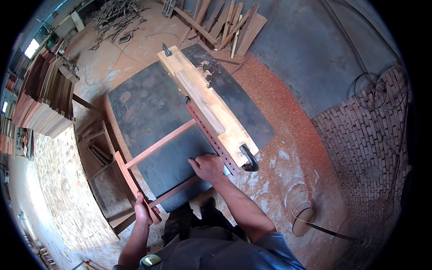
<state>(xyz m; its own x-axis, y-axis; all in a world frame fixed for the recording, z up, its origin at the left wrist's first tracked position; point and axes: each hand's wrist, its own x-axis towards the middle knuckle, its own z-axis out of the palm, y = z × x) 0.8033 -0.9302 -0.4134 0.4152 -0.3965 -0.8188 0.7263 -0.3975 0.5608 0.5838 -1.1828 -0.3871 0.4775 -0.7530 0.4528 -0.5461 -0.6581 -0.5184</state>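
A reddish wooden frame (161, 143) lies over the dark tabletop (148, 101), with two crosspieces joining its side rails. My left hand (143, 210) is wrapped round the lower end of the slightly curved left rail (127, 176), beyond the table's edge. At the corner where the lower crosspiece (177, 190) meets the right rail (211, 138), my right hand (209, 168) is closed over the frame; its fingertips are hidden. Along that right rail runs a row of small dark holes. It sits against a pale wooden board (204, 96), held down by black clamps (248, 158) at its ends.
Wood shavings (204, 69) lie beside the pale board. Stacked planks (49, 94) stand at the left, above an open wooden bin (105, 180). More boards (238, 27) lean at the back wall. A round block (303, 222) stands on the dusty floor at right, near stacked brick-like pieces (364, 144).
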